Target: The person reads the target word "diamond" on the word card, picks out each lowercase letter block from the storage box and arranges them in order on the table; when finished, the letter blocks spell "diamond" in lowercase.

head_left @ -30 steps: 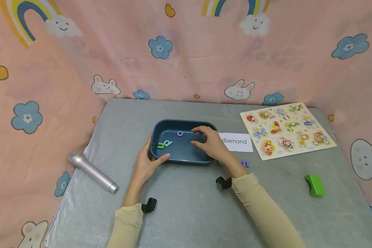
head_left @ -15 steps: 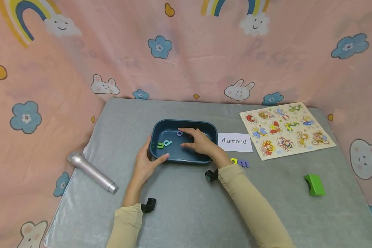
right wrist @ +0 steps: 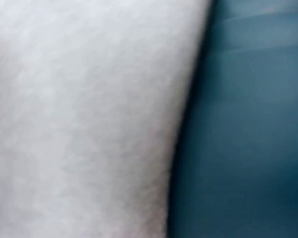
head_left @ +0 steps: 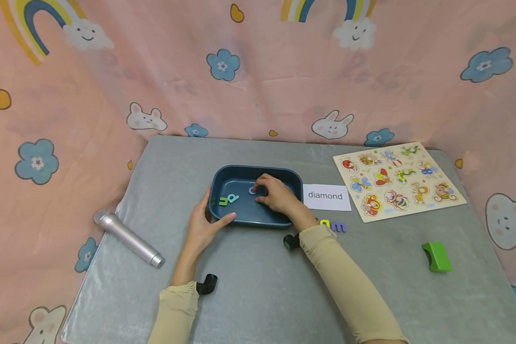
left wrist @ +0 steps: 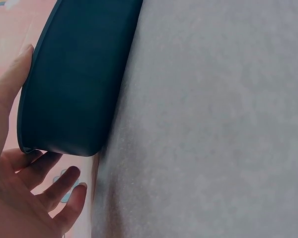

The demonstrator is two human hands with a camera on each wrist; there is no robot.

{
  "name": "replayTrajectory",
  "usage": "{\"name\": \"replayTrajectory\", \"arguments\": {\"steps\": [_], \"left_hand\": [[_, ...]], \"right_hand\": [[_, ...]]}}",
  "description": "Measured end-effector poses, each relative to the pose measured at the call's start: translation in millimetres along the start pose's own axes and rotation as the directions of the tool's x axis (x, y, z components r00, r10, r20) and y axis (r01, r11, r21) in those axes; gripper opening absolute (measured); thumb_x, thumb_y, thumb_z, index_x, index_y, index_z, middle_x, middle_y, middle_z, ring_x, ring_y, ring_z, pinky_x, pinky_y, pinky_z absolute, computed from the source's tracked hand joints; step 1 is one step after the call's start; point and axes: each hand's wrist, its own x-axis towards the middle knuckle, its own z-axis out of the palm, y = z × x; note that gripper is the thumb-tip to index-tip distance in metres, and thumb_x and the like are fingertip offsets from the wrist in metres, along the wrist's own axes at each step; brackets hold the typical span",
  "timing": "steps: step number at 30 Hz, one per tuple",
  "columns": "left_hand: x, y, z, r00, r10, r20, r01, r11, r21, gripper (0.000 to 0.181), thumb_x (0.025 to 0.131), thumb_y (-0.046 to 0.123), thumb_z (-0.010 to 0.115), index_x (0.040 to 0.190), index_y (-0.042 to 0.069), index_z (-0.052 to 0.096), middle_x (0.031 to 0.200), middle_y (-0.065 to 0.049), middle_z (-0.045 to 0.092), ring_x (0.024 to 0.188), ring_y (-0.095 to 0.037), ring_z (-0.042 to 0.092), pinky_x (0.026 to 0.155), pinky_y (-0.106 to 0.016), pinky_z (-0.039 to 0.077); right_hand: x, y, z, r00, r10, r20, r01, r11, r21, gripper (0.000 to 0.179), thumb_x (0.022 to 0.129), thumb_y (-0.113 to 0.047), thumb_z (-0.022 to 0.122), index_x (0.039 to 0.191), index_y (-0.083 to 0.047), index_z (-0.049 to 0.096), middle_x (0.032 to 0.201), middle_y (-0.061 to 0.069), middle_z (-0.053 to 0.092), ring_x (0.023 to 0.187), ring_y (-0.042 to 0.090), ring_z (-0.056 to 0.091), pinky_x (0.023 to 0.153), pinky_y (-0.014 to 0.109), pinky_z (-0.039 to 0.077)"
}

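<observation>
In the head view, a dark blue tray (head_left: 258, 223) holds a green letter (head_left: 223, 201), a teal letter (head_left: 233, 198) and a small purple letter o (head_left: 252, 190). My left hand (head_left: 199, 228) spans the tray's left front corner, thumb along the front rim and fingers at the left end. The left wrist view has those fingers (left wrist: 59, 191) loosely bent, the foremost touching the tray wall. Inside the tray, my right hand (head_left: 277, 195) has bent fingers with the index fingertip at the letter o and the thumb slightly apart. The right wrist view is blurred, its fingers hidden.
A card reading "diamond" (head_left: 327, 197) lies right of the tray. Below it are a yellow letter (head_left: 324, 223) and a purple letter m (head_left: 338, 227), partly beside my sleeve. Farther out are a picture board (head_left: 391, 191), green block (head_left: 436, 257) and silver microphone (head_left: 131, 240).
My right hand has moved left across the tray to the letter o and its fingers have bent. The letter o has slid slightly toward me and right. My left hand stays put.
</observation>
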Motion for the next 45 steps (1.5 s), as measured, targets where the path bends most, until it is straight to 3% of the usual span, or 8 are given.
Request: {"name": "replayTrajectory", "arguments": {"steps": [3,8,16,23,30,38,43,45], "left_hand": [[0.3,0.4,0.3,1.000,-0.004,-0.001,0.004,1.000,-0.005,0.110,0.088,0.034,0.089,0.170,0.009,0.020,0.172,-0.018,0.030,0.159,-0.033,0.032,0.126,-0.052,0.036],[1.0,0.2,0.3,1.000,0.004,-0.002,-0.004,1.000,-0.013,0.110,0.088,0.032,0.089,0.171,0.009,0.019,0.172,-0.019,0.030,0.159,-0.033,0.032,0.126,-0.052,0.036],[-1.2,1.6,1.0,1.000,-0.003,0.000,0.003,1.000,-0.012,0.110,0.089,0.032,0.088,0.170,0.009,0.019,0.172,-0.019,0.030,0.160,-0.034,0.030,0.127,-0.052,0.034],[-1.8,1.3,1.1,1.000,0.013,-0.008,-0.013,1.000,-0.025,0.108,0.089,0.030,0.088,0.170,0.008,0.020,0.173,-0.016,0.029,0.159,-0.033,0.033,0.126,-0.052,0.036],[-1.9,1.7,1.2,1.000,-0.003,-0.010,0.003,1.000,0.015,0.109,0.088,0.035,0.088,0.170,0.010,0.021,0.172,-0.018,0.032,0.158,-0.035,0.034,0.125,-0.053,0.037],[-1.9,-0.4,1.1,1.000,0.017,-0.011,-0.017,1.000,0.023,0.108,0.088,0.033,0.088,0.170,0.009,0.021,0.171,-0.021,0.032,0.156,-0.039,0.036,0.123,-0.057,0.038],[-1.4,-0.9,0.8,1.000,0.010,-0.010,-0.010,0.999,0.047,0.107,0.089,0.036,0.087,0.170,0.011,0.022,0.170,-0.021,0.034,0.155,-0.039,0.037,0.123,-0.057,0.038],[-1.7,-0.4,0.4,1.000,0.006,-0.011,-0.005,0.999,0.052,0.108,0.089,0.036,0.087,0.171,0.012,0.021,0.170,-0.020,0.035,0.155,-0.039,0.036,0.123,-0.057,0.038]], "right_hand": [[0.0,-1,1,1.000,0.000,-0.009,0.000,0.999,-0.045,0.012,0.094,-0.013,0.083,0.103,-0.009,0.076,0.121,0.007,0.066,0.093,0.025,0.061,0.085,0.042,0.053],[-1.7,-4,2,1.000,-0.003,-0.007,0.003,0.996,-0.094,0.007,0.096,-0.016,0.081,0.098,-0.011,0.077,0.111,0.005,0.066,0.090,0.021,0.060,0.081,0.038,0.053],[-12.9,-9,-2,1.000,0.008,-0.021,-0.008,1.000,-0.009,0.007,0.099,-0.016,0.077,0.101,-0.010,0.073,0.096,0.005,0.071,0.079,0.016,0.061,0.070,0.031,0.050],[-27.4,-18,-10,0.999,0.002,-0.054,-0.001,1.000,0.026,0.026,0.098,-0.018,0.079,0.122,-0.008,0.074,0.113,0.007,0.075,0.094,0.020,0.065,0.083,0.037,0.057],[-49.1,-23,-22,0.992,-0.022,-0.125,0.024,1.000,0.009,0.024,0.095,-0.019,0.083,0.117,-0.011,0.078,0.116,0.005,0.072,0.102,0.023,0.065,0.089,0.042,0.058],[-75.8,-14,-34,0.962,-0.097,-0.255,0.108,0.994,0.031,0.024,0.093,-0.011,0.083,0.115,-0.009,0.074,0.116,0.007,0.068,0.106,0.028,0.061,0.092,0.047,0.056],[-97.2,1,-47,0.930,-0.076,-0.359,0.107,0.992,0.066,0.028,0.093,-0.008,0.082,0.119,-0.004,0.073,0.114,0.010,0.071,0.102,0.032,0.061,0.084,0.046,0.051],[-105.9,9,-52,0.913,-0.052,-0.406,0.090,0.993,0.075,0.029,0.091,-0.006,0.083,0.119,-0.003,0.074,0.112,0.011,0.072,0.102,0.032,0.062,0.081,0.040,0.049]]}}
